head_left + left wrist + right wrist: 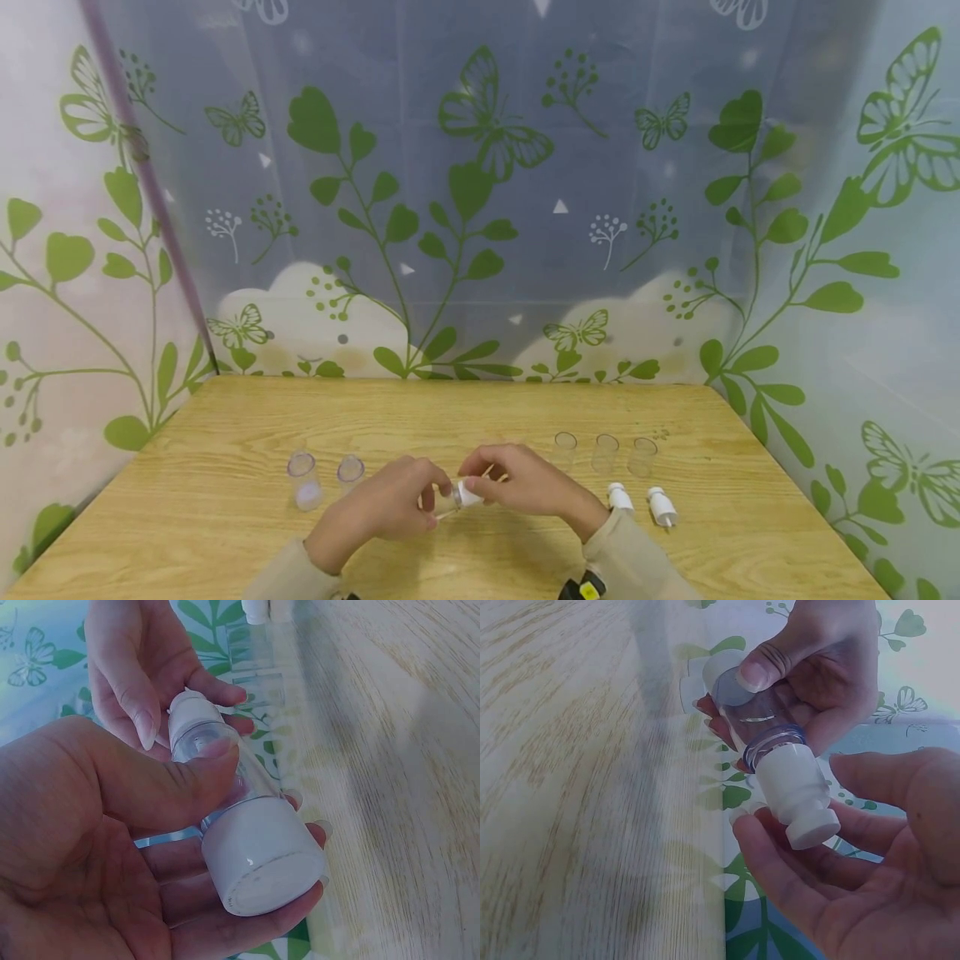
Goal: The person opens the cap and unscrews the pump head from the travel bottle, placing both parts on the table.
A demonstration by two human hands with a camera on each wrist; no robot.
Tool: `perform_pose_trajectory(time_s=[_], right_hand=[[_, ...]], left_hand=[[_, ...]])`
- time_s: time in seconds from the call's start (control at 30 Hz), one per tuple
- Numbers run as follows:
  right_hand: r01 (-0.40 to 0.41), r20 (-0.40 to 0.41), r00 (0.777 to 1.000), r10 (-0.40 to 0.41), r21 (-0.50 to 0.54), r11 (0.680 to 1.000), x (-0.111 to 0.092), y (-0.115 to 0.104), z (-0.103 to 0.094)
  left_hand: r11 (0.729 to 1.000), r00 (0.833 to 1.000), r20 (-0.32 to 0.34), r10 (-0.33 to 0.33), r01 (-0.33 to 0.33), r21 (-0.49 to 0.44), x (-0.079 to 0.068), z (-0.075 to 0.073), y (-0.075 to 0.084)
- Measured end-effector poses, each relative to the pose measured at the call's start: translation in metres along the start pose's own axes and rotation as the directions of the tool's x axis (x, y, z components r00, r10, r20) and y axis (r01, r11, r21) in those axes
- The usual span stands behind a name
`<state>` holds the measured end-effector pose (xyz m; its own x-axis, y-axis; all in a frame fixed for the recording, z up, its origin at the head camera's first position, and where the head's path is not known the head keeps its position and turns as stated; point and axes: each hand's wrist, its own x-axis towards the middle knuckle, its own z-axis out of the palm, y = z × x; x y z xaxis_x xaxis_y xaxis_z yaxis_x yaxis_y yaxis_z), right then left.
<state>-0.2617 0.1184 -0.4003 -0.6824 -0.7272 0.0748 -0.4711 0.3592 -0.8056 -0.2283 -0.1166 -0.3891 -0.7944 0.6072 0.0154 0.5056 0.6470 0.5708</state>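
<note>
My left hand (397,500) grips a small clear pump bottle (244,776) with a white base (262,855), its thumb pressing the clear wall. A white pump head (791,780) sits at the bottle's neck. Loosely curled round that pump head are the fingers of my right hand (521,483); in the right wrist view its thumb (870,776) lies close beside the white part, and contact there is hard to tell. The bottle is tilted in both wrist views. In the head view the hands hide much of it.
Two clear bottles, one outer (303,479) and one inner (350,472), stand left of my hands on the wooden table (450,408). Three clear caps (604,454) line up at the back right. Two white pump heads (662,507) lie nearer, by my right forearm.
</note>
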Motion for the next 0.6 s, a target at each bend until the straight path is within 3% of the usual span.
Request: perform_pose_trajectory(time_s=[0.23,0.6], right_hand=[[0.003,0.016,1.000,-0.003,0.012,1.000,0.0010,0.0015,0.0007],[-0.019,-0.025,1.000,0.019,-0.002,1.000,0.0021,0.0003,0.0035]], left_hand=[[1.000,1.000,0.007,-0.015,0.015,0.009,0.0002,-0.0006,0.0007],[1.000,1.000,0.009,-0.019,0.019,0.012,0.0004,-0.0010,0.0009]])
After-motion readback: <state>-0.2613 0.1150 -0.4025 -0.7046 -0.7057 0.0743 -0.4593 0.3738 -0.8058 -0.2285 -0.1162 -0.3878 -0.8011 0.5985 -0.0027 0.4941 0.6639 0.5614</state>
